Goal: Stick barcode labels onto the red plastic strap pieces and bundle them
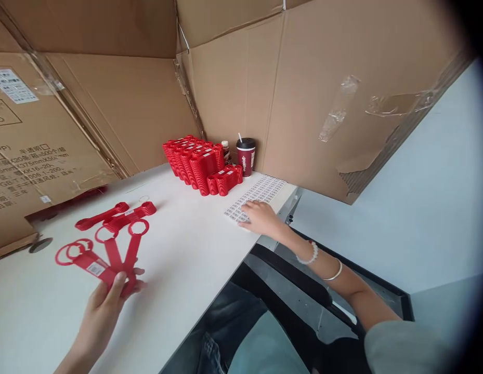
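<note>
Several red plastic ring-end straps (114, 254) fanned in left hand (99, 317), held above the white table (174, 249); thumb on top, fingers closed behind, pinching the stems together. Two more straps (124, 218) lying flat on the tabletop just beyond. Right hand (259, 218) resting flat on a sheet of small printed labels (260, 195), fingers open and slightly spread, no grip.

Handling, judged: light, thin moulded plastic, fairly stiff with slight flex. Best hold on the flat stem; rings prone to snagging on each other.

Main batch of red parts (192, 163) packed in rows against the cardboard lining (233, 88), small bunch of red parts (224, 180) just in front. Next to them, a dark red paper cup (246, 156), black lid, straw, side print roughly "goodme"; also a small bottle (225, 151).

Barcode sticker (96, 268) on one strap, digits unreadable. Label text too small to read. Printed carton flap (26, 156) at left: "375mm" partly legible, rest unclear.
</note>
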A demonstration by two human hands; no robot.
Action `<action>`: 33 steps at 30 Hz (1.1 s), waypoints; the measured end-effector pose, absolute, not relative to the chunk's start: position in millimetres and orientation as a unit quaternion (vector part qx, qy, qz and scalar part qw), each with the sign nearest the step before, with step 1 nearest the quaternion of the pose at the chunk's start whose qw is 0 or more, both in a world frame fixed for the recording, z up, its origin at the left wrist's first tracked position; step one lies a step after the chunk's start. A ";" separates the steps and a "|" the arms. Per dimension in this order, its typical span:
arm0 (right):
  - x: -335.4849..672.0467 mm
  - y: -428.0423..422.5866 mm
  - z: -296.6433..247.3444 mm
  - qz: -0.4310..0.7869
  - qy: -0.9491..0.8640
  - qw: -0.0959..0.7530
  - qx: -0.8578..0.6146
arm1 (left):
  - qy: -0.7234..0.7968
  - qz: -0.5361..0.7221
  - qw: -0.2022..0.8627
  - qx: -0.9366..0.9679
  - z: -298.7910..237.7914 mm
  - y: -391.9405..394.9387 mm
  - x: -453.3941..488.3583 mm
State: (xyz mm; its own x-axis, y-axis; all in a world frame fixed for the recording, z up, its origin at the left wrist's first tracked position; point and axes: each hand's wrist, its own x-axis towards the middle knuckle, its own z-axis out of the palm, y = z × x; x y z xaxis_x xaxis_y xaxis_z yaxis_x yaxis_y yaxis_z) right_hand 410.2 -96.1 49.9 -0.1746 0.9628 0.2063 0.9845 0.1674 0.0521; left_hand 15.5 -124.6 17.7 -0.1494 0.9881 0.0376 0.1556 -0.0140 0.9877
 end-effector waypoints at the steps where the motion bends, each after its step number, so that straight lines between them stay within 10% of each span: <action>1: 403.3 -93.4 44.3 -0.085 -0.760 0.055 -0.642 | 0.577 0.495 0.422 0.494 13.2 -125.0 17.3; 13: 402.0 -85.7 47.6 -0.056 -0.704 0.115 -0.698 | 0.618 0.411 0.335 0.581 3.1 -131.7 7.5; 20: 334.7 -128.4 99.9 -0.161 -0.673 0.337 -0.638 | 0.571 0.561 0.235 0.552 21.0 -137.7 6.3; 26: 180.1 -154.9 66.5 0.020 -0.868 0.198 -0.454 | 0.528 0.686 0.123 0.485 44.8 -125.0 -21.3; 33: 124.0 -169.7 30.7 0.122 -0.906 0.180 -0.363 | 0.549 0.632 0.279 0.471 26.3 -119.7 -26.8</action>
